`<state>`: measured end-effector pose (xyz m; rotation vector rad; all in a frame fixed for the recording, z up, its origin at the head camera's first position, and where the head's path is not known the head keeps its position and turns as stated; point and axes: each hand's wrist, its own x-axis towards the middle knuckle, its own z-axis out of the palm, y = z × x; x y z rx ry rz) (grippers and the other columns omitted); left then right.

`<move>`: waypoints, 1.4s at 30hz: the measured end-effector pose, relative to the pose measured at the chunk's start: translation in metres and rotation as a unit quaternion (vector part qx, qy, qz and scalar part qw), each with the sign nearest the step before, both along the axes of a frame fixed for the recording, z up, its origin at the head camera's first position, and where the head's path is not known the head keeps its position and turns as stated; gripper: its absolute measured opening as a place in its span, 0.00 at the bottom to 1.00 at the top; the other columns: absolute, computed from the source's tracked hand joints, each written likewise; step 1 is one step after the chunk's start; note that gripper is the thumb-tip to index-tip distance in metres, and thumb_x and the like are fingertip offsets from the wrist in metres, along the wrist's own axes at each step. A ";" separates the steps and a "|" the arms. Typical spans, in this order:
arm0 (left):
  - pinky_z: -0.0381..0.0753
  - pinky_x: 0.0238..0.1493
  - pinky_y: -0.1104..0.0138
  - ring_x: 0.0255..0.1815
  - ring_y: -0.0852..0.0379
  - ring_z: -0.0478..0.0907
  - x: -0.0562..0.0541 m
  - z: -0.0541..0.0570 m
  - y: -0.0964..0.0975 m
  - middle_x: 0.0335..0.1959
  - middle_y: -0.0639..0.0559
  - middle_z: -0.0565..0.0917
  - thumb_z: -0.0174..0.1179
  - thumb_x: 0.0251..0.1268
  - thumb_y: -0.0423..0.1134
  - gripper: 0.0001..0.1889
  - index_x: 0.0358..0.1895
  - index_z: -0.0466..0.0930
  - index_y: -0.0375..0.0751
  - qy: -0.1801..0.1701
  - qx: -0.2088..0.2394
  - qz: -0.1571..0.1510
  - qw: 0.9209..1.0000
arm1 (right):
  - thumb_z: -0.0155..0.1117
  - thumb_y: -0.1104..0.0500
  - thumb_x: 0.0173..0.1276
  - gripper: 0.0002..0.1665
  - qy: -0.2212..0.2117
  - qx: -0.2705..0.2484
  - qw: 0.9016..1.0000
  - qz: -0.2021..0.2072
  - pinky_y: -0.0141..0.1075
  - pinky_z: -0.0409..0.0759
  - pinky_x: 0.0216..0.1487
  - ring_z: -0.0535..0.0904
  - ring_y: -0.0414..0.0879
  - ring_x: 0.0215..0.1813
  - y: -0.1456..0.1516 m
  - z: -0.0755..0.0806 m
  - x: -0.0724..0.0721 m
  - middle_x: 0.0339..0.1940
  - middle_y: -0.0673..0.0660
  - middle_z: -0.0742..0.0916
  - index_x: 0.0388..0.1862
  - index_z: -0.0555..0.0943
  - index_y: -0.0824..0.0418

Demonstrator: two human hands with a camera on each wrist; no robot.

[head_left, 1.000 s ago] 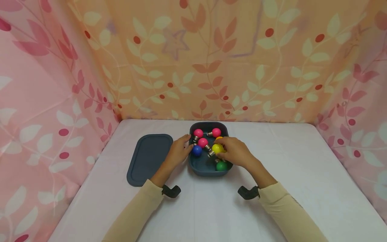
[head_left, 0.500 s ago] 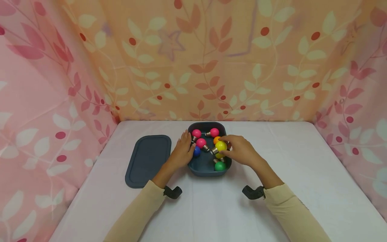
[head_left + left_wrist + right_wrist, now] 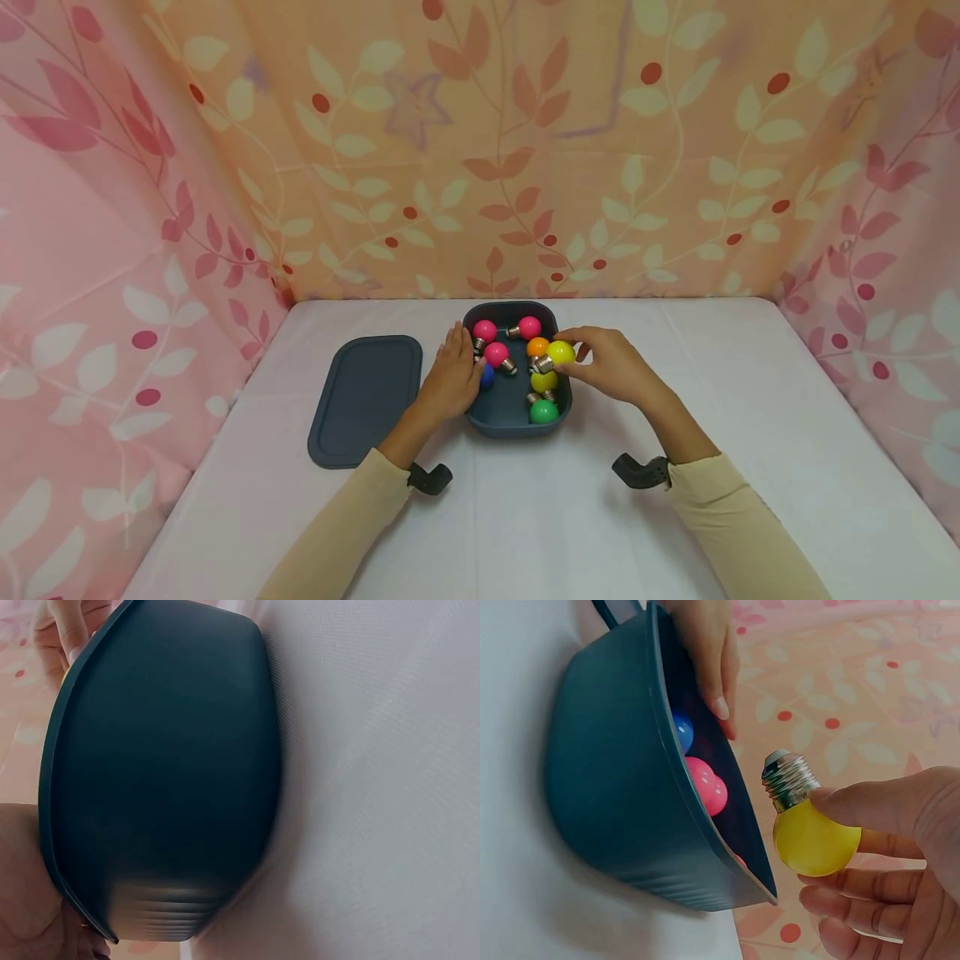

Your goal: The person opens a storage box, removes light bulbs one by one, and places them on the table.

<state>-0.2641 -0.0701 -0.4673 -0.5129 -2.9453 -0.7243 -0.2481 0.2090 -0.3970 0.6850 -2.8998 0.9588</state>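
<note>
My right hand [image 3: 617,365] pinches a yellow light bulb [image 3: 815,838] between thumb and fingers, its metal screw base pointing left in the head view. The bulb is raised above the right rim of a dark blue-grey box [image 3: 517,432]. My left hand [image 3: 453,379] rests on the box's left rim with straight fingers. Inside lie several more bulbs: pink ones [image 3: 497,354], an orange one [image 3: 537,347], another yellow one [image 3: 543,382] and a green one [image 3: 543,412]. A blue bulb [image 3: 488,377] is partly hidden by my left hand.
A flat dark lid [image 3: 365,402] lies left of the box on the white tablecloth [image 3: 720,375]. Patterned curtains [image 3: 420,167] hang behind and at both sides. Each wrist wears a black camera mount [image 3: 641,472].
My right hand has lifted the yellow bulb and moved it rightward to the box's rim, uncovering the other yellow bulb and the orange one. My left hand's fingers have straightened along the left rim.
</note>
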 end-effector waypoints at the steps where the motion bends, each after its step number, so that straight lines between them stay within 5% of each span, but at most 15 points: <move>1: 0.45 0.79 0.47 0.83 0.39 0.38 0.000 0.000 0.000 0.82 0.31 0.44 0.42 0.83 0.48 0.36 0.78 0.47 0.23 -0.001 -0.008 0.003 1.000 | 0.75 0.55 0.65 0.29 0.000 -0.004 1.000 0.000 0.38 0.80 0.38 0.81 0.54 0.45 0.002 0.000 -0.001 0.55 0.59 0.87 0.64 0.82 0.62; 11: 0.41 0.80 0.50 0.84 0.41 0.35 -0.001 -0.003 0.000 0.83 0.36 0.40 0.39 0.80 0.62 0.44 0.80 0.42 0.27 -0.004 -0.056 0.009 0.998 | 0.77 0.53 0.64 0.29 -0.004 -0.045 0.999 -0.023 0.41 0.82 0.43 0.82 0.52 0.46 0.022 0.000 -0.011 0.54 0.57 0.87 0.61 0.82 0.62; 26: 0.39 0.80 0.51 0.84 0.42 0.30 0.000 0.000 0.002 0.83 0.37 0.34 0.38 0.83 0.56 0.39 0.80 0.42 0.29 -0.007 -0.068 -0.008 0.998 | 0.74 0.48 0.66 0.29 -0.030 -0.067 0.995 -0.063 0.42 0.80 0.40 0.81 0.53 0.49 0.050 -0.012 -0.028 0.58 0.57 0.87 0.65 0.83 0.55; 36: 0.38 0.80 0.53 0.84 0.45 0.30 -0.001 0.000 0.002 0.84 0.39 0.36 0.36 0.83 0.57 0.39 0.81 0.43 0.29 -0.010 -0.069 -0.010 0.998 | 0.75 0.44 0.65 0.31 -0.062 -0.122 0.985 -0.101 0.36 0.83 0.38 0.82 0.53 0.49 0.065 -0.017 -0.037 0.52 0.61 0.86 0.59 0.81 0.62; 42: 0.37 0.80 0.54 0.84 0.45 0.30 -0.002 -0.002 0.001 0.84 0.39 0.35 0.36 0.83 0.58 0.39 0.81 0.43 0.30 -0.016 -0.077 -0.009 0.997 | 0.72 0.45 0.67 0.30 -0.075 -0.145 0.981 -0.109 0.43 0.84 0.40 0.82 0.49 0.47 0.072 -0.022 -0.043 0.52 0.62 0.87 0.62 0.81 0.61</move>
